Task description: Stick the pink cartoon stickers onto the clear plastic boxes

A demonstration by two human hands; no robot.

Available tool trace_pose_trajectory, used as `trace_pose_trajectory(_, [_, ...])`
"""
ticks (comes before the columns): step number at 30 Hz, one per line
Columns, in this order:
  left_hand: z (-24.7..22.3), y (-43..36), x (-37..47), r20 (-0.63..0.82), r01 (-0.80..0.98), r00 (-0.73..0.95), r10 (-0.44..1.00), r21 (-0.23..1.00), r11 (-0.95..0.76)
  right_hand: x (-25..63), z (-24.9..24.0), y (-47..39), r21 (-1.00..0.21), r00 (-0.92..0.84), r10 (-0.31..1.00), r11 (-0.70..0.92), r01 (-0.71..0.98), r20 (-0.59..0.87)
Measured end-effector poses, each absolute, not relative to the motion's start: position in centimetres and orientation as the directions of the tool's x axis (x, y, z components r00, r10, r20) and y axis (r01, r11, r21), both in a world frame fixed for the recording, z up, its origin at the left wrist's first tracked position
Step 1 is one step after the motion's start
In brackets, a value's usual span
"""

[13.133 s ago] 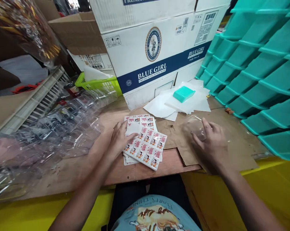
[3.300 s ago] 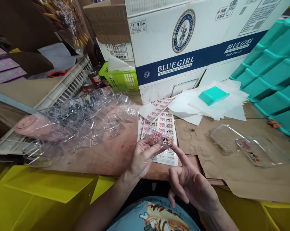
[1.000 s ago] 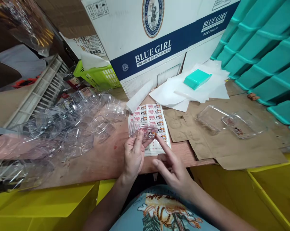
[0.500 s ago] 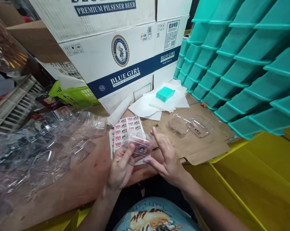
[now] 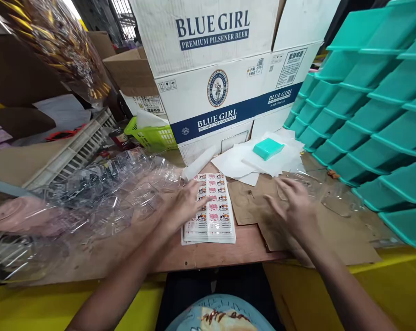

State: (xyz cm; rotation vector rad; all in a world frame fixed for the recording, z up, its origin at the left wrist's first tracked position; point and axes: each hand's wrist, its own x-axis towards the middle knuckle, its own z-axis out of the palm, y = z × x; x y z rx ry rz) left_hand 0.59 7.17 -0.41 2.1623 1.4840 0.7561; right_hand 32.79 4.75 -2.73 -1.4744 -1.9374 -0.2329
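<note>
My left hand rests over the left side of a stack of sticker sheets, printed with rows of pink lettering and small cartoon animals. Its fingers are apart and nothing shows in them. Over the brown cardboard on the right, my right hand is spread, thumb away from the fingers, slightly blurred. Just beyond it lie clear plastic boxes, partly hidden by the hand; whether the fingertips touch one I cannot tell.
Many clear plastic boxes are heaped at left. White beer cartons stand behind, beside a green basket. A turquoise block sits on white paper. Stacked turquoise bins rise at right.
The clear box has left my left hand, which now lies over the stickers. My right hand has moved right to the boxes on the cardboard. The view has shifted left.
</note>
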Motion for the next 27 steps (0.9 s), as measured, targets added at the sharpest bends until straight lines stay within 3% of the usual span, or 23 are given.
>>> trace_pose_trajectory(2, [-3.0, 6.4, 1.5, 0.117, 0.752, 0.337, 0.934, 0.564, -0.341, 29.0, -1.7, 6.1, -0.36, -0.272, 0.798, 0.509, 0.782, 0.537])
trace_pose_trajectory(6, [-6.5, 4.9, 2.2, 0.231, 0.667, 0.392, 0.891, 0.596, -0.447, 21.4, -0.8, 11.4, -0.38, -0.476, 0.751, 0.649, 0.659, 0.457])
trace_pose_trajectory(8, [-6.5, 4.9, 1.7, 0.283, 0.602, 0.344, 0.895, 0.665, -0.442, 18.4, -0.6, 14.8, -0.292, -0.531, 0.704, 0.693, 0.659, 0.472])
trace_pose_trajectory(10, [-5.7, 5.2, 1.1, 0.286, 0.519, 0.256, 0.923, 0.765, -0.381, 16.3, -0.3, 17.5, -0.102, -0.639, 0.62, 0.749, 0.654, 0.456])
trace_pose_trajectory(12, [-4.6, 5.4, 0.3, 0.207, 0.354, 0.138, 0.969, 0.903, -0.243, 15.2, -0.1, 18.7, 0.05, -0.731, 0.543, 0.788, 0.613, 0.413])
trace_pose_trajectory(14, [-3.6, 5.4, -0.3, 0.016, 0.033, 0.046, 0.999, 0.999, -0.018, 15.4, -0.2, 17.9, 0.092, -0.757, 0.498, 0.808, 0.583, 0.422])
trace_pose_trajectory(16, [-2.8, 5.5, -0.7, -0.176, -0.31, 0.066, 0.982, 0.932, 0.188, 16.3, -0.7, 15.3, 0.104, -0.745, 0.458, 0.816, 0.569, 0.485])
trace_pose_trajectory(18, [-2.4, 5.8, -0.7, -0.229, -0.477, 0.096, 0.969, 0.844, 0.246, 17.4, -1.1, 11.7, 0.106, -0.748, 0.404, 0.842, 0.529, 0.527])
trace_pose_trajectory(21, [-2.4, 6.4, -0.2, -0.175, -0.445, -0.009, 0.985, 0.883, 0.153, 18.5, -0.5, 7.3, -0.049, -0.739, 0.416, 0.885, 0.463, 0.53])
trace_pose_trajectory(24, [-2.2, 6.1, 0.3, -0.124, -0.306, 0.044, 0.991, 0.943, 0.132, 19.5, 1.6, 7.0, -0.332, -0.556, 0.637, 0.762, 0.555, 0.533])
trace_pose_trajectory(27, [-0.9, 5.2, -0.1, -0.136, -0.185, 0.191, 0.972, 0.968, 0.171, 20.7, 3.7, 9.7, -0.576, -0.521, 0.801, 0.585, 0.571, 0.297])
